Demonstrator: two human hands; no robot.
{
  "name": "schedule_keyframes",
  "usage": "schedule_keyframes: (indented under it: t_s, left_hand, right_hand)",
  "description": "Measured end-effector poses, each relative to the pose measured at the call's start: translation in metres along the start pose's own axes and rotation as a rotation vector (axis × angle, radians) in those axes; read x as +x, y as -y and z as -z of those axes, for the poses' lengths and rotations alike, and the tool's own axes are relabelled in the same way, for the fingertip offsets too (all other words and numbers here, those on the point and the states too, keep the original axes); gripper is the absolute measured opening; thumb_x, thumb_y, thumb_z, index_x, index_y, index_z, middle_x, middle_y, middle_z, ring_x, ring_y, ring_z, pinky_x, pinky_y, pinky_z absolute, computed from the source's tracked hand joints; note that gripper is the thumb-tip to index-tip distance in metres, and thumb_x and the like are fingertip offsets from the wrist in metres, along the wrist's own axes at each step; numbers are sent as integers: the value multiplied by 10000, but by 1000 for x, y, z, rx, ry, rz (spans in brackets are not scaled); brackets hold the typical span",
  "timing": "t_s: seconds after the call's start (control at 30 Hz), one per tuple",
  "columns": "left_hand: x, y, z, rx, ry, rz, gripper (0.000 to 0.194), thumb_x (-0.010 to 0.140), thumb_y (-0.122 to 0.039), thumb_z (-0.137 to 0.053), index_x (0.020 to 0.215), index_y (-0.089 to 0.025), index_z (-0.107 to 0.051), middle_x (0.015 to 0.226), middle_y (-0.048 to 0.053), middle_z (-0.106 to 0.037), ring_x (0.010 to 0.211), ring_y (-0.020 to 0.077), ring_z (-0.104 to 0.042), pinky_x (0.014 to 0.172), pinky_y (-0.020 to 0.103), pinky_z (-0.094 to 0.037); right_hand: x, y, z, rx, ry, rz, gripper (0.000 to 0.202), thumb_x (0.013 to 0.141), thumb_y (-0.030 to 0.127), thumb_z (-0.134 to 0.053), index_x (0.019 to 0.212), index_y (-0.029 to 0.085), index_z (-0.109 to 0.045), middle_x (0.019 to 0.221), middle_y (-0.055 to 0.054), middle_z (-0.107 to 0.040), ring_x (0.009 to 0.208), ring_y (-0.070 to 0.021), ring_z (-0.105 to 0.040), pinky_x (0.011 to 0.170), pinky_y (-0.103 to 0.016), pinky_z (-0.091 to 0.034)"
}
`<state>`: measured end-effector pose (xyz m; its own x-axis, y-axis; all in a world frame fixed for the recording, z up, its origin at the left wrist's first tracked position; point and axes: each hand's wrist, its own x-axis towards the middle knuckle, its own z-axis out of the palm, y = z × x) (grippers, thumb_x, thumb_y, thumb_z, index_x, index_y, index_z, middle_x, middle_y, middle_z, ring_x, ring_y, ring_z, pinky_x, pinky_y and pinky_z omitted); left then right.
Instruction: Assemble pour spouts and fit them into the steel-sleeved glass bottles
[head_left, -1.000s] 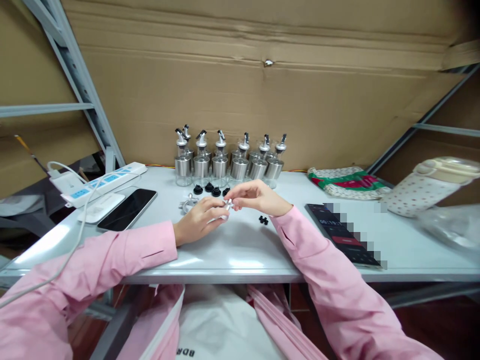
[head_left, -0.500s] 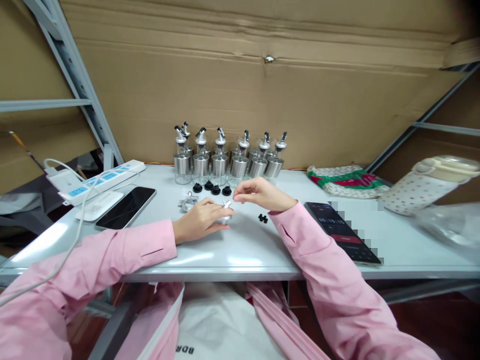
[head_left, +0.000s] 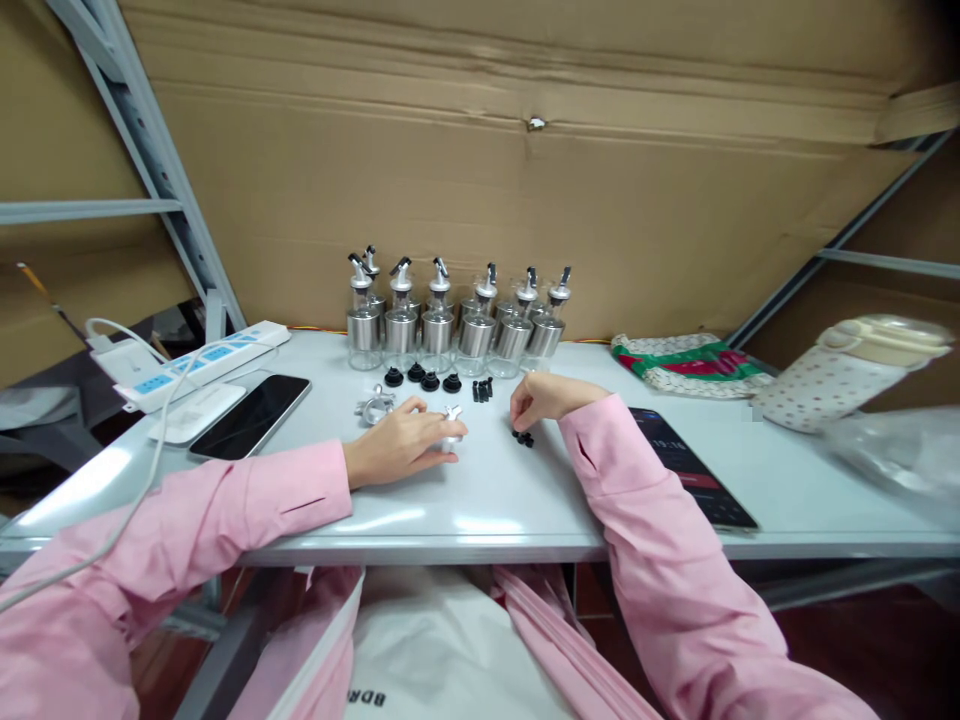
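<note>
My left hand (head_left: 405,443) rests on the table with its fingers around a silver pourer top (head_left: 452,428), partly hidden by them. My right hand (head_left: 544,398) is bent down, fingertips pinched together at a small cluster of black parts (head_left: 525,440); whether one is between them is hidden. More silver pourer tops (head_left: 375,405) lie just beyond my left hand. Behind them sit several round black stoppers (head_left: 430,382), and beside these a few thin black flip levers (head_left: 482,390).
Glass oil bottles with steel sleeves and pourers (head_left: 437,330) stand in rows at the back. A power strip (head_left: 206,362) and a phone (head_left: 251,415) lie left. At right are another phone (head_left: 701,480), a patterned cloth (head_left: 686,365), a dotted bottle (head_left: 840,370) and a plastic bag (head_left: 900,450).
My right hand has moved away from the pourer top, down and right to the small black parts. The black levers it hid now show. My left hand stays in place.
</note>
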<state>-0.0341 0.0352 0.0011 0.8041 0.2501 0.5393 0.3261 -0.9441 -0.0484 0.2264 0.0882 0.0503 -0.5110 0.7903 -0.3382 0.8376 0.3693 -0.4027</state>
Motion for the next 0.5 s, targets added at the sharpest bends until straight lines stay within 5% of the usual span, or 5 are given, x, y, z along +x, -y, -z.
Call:
schedule_keyframes:
  t_s: [0.5]
  left_hand:
    - [0,1,-2,3,5,6,276,936,-364,-349,1071,-159,-474,958,46,-666,756,123,-593,777,289,-349]
  right_hand:
    - [10,32,-18,2,-50,126,190,666,180,-618,813,125,-726,742,-49,-707,654,-134,-605,604,-204,-439]
